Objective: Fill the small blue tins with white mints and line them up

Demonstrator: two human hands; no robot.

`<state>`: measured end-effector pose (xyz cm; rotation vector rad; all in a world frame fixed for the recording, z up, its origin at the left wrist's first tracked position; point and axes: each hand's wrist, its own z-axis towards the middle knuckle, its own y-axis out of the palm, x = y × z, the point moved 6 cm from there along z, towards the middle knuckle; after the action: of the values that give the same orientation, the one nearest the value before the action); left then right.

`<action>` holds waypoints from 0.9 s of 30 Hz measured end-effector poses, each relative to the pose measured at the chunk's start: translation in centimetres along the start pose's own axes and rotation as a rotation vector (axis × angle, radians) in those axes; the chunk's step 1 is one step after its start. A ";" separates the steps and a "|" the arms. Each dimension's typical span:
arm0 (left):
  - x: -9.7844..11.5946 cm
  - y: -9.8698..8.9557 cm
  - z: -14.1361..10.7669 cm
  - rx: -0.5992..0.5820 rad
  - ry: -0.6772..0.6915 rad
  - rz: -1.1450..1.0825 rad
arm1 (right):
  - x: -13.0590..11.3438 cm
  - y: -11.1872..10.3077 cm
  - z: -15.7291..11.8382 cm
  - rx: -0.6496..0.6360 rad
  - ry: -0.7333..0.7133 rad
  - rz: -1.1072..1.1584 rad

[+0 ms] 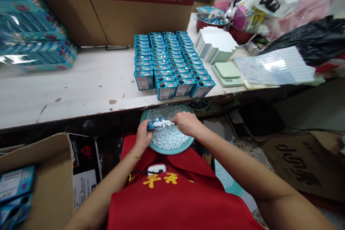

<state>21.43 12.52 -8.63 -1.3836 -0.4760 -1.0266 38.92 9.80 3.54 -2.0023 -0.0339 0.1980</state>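
Note:
My left hand (pixel 143 134) grips a small blue box (pixel 151 125), tilted with its opening toward the right. White round candies (pixel 164 123) lie heaped at that opening, on what appears to be a scoop whose body they cover. The fingers of my right hand (pixel 184 121) are closed at the other end of this heap, on the scoop's handle, mostly hidden by the fingers. Both hands are above a round light-green basin (pixel 188 144) filled with pale white and bluish candies (pixel 169 140). The basin sits at my lap, over a red apron (pixel 172 201).
Rows of blue boxes (pixel 166 90) stand on the white table (pixel 107 79), near its front edge. Beside them are a pale green scale (pixel 228 73) and white stacked cards (pixel 215 43). A large carton (pixel 134 18) stands behind. An open carton (pixel 51 172) holds blue boxes at lower left.

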 end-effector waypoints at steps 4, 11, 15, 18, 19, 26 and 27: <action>0.0 0.4 -0.2 -0.020 0.014 0.010 | -2.3 -1.5 -0.1 0.013 -0.039 -0.119; -0.7 -0.3 0.0 0.028 -0.087 -0.093 | -0.2 -1.2 -0.5 0.050 -0.015 -0.081; -1.0 -2.2 -1.1 0.106 -0.211 -0.211 | 5.5 5.2 -0.8 -0.006 0.103 -0.068; -1.4 -2.9 -2.0 0.144 -0.275 -0.281 | 7.5 13.3 2.0 -0.133 0.125 -0.059; -1.7 -2.9 -2.2 0.157 -0.290 -0.296 | 7.1 15.6 3.4 -0.102 0.094 -0.032; -2.3 -3.3 -2.8 0.191 -0.327 -0.345 | 2.3 21.2 9.1 0.076 0.148 0.366; -2.1 -3.6 -2.9 0.195 -0.321 -0.354 | 2.0 20.6 9.0 0.111 0.120 0.447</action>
<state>16.63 10.90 -8.75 -1.3183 -1.0614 -1.0089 38.11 9.31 -18.99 -1.8839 0.4937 0.3551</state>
